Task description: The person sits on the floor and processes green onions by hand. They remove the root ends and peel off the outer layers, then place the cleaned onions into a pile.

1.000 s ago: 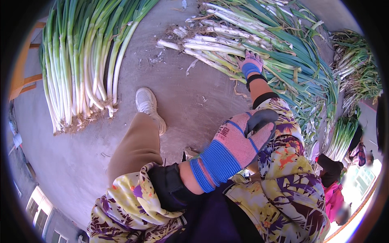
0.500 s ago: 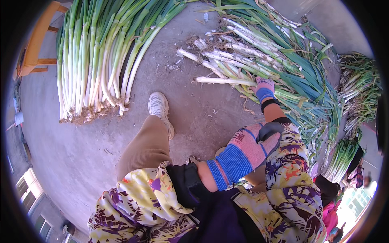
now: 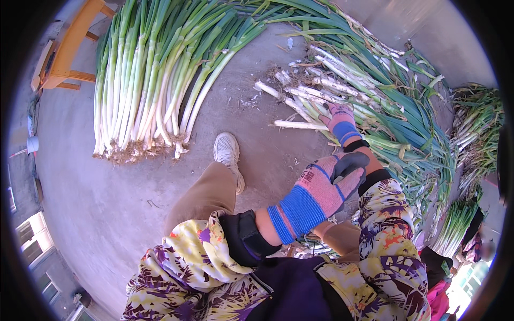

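Observation:
My right hand [image 3: 340, 119], in a pink and blue glove, reaches onto a heap of untrimmed green onions [image 3: 342, 88] with soiled white stalks and leafy tops. Its fingers are apart, and the thumb stands off to the left. Just below the thumb a cleaner white onion stalk [image 3: 300, 125] sticks out leftward. Nearer my body, my left hand [image 3: 326, 187] wears a matching glove with dark fingertips. Those fingers are curled together; whatever they may hold is hidden. At left, cleaned green onions [image 3: 144, 96] lie side by side, roots toward me.
A yellow wooden stool [image 3: 68, 48] stands at the far left. My light shoe [image 3: 227, 151] is on the grey concrete floor [image 3: 118, 208]. More green onions [image 3: 476, 123] lie along the right. Other people's dark and pink clothing [image 3: 438, 267] shows at lower right.
My right hand has loosened from the white stalk and moved slightly forward over the heap. My left hand stays curled. The whole view has shifted, so things sit farther right and mostly lower.

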Available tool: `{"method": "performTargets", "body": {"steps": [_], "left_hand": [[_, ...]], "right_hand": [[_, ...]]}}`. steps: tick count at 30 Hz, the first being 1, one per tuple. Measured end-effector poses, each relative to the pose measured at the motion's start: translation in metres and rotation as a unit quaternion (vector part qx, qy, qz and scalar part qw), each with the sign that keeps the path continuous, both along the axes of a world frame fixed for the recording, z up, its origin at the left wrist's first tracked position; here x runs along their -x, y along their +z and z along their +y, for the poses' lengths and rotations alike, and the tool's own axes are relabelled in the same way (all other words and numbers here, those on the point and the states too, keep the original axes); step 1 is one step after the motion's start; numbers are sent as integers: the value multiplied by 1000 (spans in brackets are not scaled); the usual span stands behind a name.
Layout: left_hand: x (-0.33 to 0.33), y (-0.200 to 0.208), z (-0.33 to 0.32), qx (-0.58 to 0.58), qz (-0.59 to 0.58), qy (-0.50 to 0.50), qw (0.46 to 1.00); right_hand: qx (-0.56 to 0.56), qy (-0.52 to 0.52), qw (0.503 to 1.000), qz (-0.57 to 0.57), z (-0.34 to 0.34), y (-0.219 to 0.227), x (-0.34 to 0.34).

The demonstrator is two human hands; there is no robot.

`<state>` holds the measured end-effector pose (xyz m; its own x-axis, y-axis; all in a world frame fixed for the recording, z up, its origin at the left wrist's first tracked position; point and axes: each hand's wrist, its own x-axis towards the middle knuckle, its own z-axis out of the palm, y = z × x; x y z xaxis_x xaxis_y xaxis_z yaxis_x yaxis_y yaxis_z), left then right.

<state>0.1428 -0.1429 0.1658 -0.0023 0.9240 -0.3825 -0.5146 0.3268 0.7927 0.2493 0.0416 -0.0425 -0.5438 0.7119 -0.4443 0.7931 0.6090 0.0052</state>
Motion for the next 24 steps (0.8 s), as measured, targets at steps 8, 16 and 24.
{"method": "performTargets", "body": {"steps": [8, 16, 24], "left_hand": [[84, 46, -23, 45, -85, 47, 994], [173, 50, -36, 139, -203, 235, 940], [208, 33, -42, 130, -228, 270, 927]], "right_hand": [[78, 158, 981, 81, -1, 2, 217], [79, 291, 953, 8, -18, -70, 388], [-16, 349, 936, 43, -2, -129, 419]]}}
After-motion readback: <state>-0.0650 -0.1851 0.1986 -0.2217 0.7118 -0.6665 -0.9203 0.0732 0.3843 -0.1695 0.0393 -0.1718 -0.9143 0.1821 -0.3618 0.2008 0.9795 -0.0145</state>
